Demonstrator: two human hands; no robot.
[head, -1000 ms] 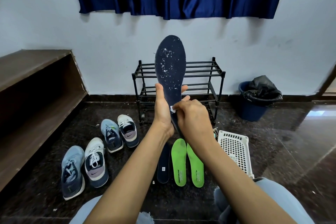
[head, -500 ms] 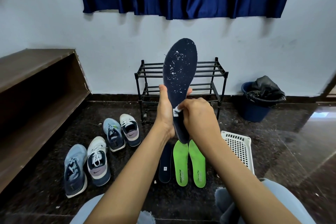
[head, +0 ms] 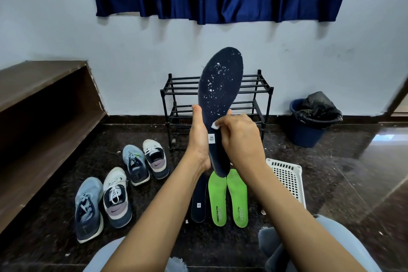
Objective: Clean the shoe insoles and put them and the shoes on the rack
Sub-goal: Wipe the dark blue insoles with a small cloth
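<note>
My left hand (head: 198, 139) grips a dark navy insole (head: 220, 86) upright by its lower half; white specks dot its upper part. My right hand (head: 239, 137) pinches a small white piece (head: 214, 126) against the insole's middle. On the floor below lie a second navy insole (head: 198, 203) and two green insoles (head: 228, 199). Two pairs of sneakers stand to the left: a nearer blue and white pair (head: 102, 203) and a farther pair (head: 145, 161). The black metal shoe rack (head: 181, 90) stands bare against the wall behind the insole.
A white perforated plastic basket (head: 289, 179) lies right of the green insoles. A blue bin with a black bag (head: 309, 121) stands by the wall at right. A brown wooden shelf unit (head: 39, 117) runs along the left. The dark floor carries scattered white specks.
The held insole has tilted a little to the right and my right hand has slid up it from the white label toward the middle. The view has shifted slightly.
</note>
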